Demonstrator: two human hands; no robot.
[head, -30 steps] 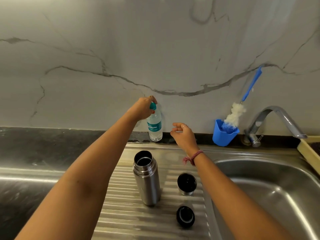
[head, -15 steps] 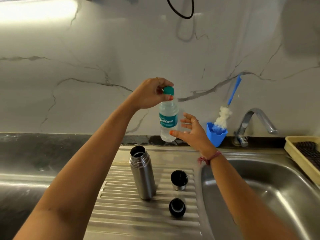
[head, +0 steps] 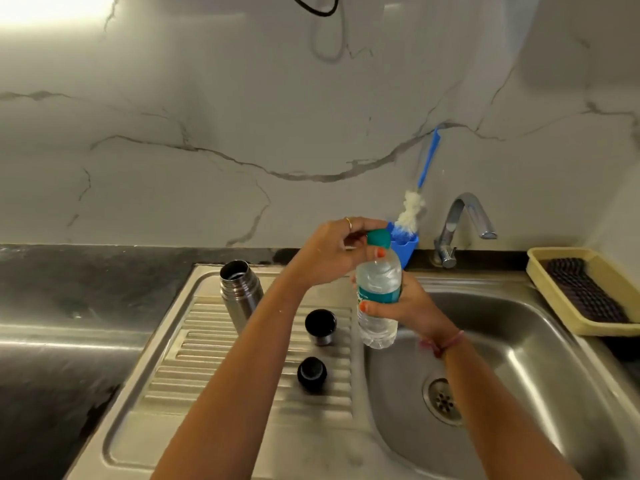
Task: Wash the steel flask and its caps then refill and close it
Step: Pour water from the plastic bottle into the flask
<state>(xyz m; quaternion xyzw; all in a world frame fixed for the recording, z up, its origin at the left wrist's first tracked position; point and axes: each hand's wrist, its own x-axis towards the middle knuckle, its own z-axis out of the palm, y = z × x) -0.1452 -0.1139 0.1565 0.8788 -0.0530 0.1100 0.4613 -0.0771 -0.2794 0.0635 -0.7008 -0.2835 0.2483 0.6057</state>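
The open steel flask (head: pixel 239 292) stands upright on the ribbed drainboard (head: pixel 249 368), partly hidden by my left forearm. Two caps lie to its right: a steel-sided one (head: pixel 321 327) and a black one (head: pixel 311 373) nearer me. I hold a clear plastic water bottle (head: pixel 378 299) with a teal label over the sink's left edge. My right hand (head: pixel 405 306) grips the bottle's body. My left hand (head: pixel 337 252) grips its teal cap (head: pixel 378 237).
The sink basin (head: pixel 519 358) with its drain lies on the right, a tap (head: pixel 460 226) behind it. A blue holder (head: pixel 408 247) with a bottle brush (head: pixel 420 188) leans on the marble wall. A yellow tray (head: pixel 554 261) sits at far right. Dark countertop (head: pixel 86 289) on the left.
The water bottle came from the back wall toward me and lower, over the sink edge. My right hand, open before, now grips its body. My left hand stays on the cap.
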